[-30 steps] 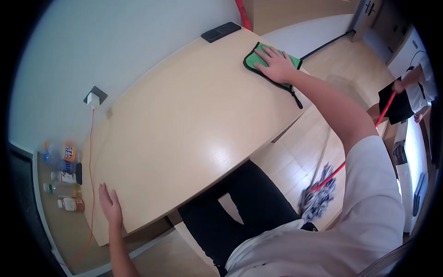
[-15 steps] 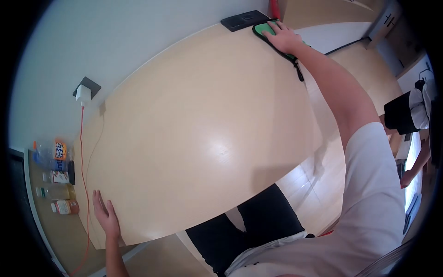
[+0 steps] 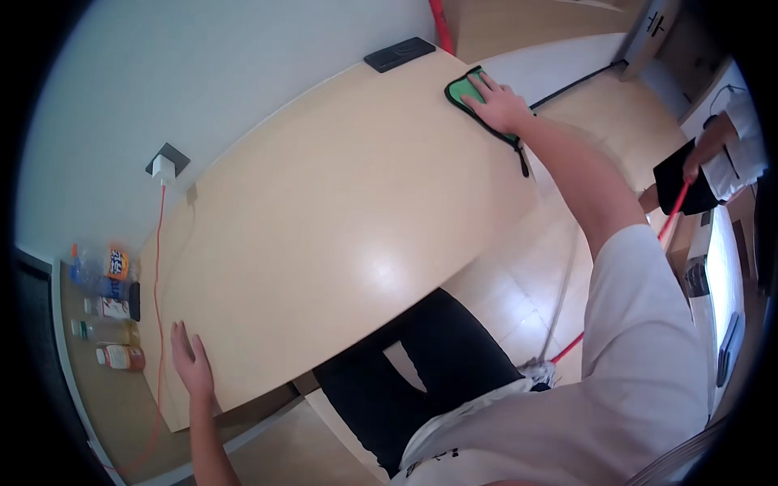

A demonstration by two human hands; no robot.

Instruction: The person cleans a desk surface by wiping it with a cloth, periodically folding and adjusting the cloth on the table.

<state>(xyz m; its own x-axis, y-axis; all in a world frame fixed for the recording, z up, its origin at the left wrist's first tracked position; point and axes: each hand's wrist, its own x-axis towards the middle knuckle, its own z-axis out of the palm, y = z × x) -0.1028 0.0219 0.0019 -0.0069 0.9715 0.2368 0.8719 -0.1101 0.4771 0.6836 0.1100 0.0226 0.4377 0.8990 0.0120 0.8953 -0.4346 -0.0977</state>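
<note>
A green cloth [image 3: 463, 87] with black edging and a black loop lies at the far right end of the light wooden tabletop [image 3: 324, 186]. My right hand [image 3: 496, 105] rests on it, palm down, fingers stretched out and slightly apart, pressing it against the surface. My left hand [image 3: 193, 360] is at the table's near left end, fingers extended and thumb apart, with nothing in it. Beside that hand a thin red cable [image 3: 160, 267] runs down from a white charger [image 3: 164, 168] in the wall.
A flat black object [image 3: 400, 54] lies by the wall at the far end. Several bottles [image 3: 113, 308] stand past the left end. At right, another person's hand [image 3: 694, 166] holds a red pole [image 3: 674, 212]; a mop head [image 3: 538, 371] is on the floor beside my legs.
My right hand and the cloth have shifted away from the flat black object, toward me along the table's end. The view has turned a little. The mop and its red pole have come into view.
</note>
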